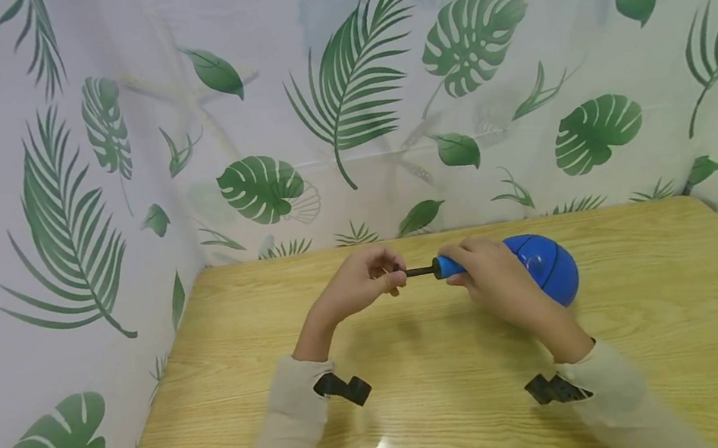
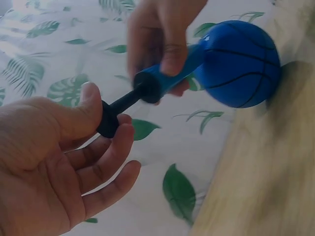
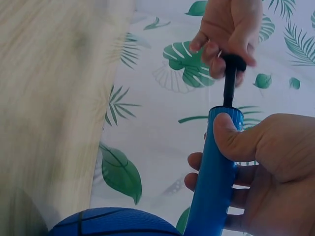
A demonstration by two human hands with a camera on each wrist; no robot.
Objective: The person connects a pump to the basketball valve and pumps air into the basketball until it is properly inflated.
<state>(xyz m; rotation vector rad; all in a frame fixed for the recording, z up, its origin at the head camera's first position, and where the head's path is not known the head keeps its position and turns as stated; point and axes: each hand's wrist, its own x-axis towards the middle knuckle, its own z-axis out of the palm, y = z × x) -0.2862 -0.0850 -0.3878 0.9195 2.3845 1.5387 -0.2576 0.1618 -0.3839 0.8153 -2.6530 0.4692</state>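
A blue hand pump with a black plunger lies roughly level above the table, its rod partly drawn out. My right hand grips the pump's blue barrel, thumb along one side and fingers round the other. With thumb and fingertips, my left hand pinches the black plunger handle. At the pump's far end is a blue ball with black lines, like a small basketball. In the head view the right hand partly covers the ball. Where pump and ball meet is not clearly shown.
The wooden table spreads beneath both hands. Behind it and at the sides hangs a white cloth printed with green leaves. A black strap sits on the left wrist and another black strap on the right.
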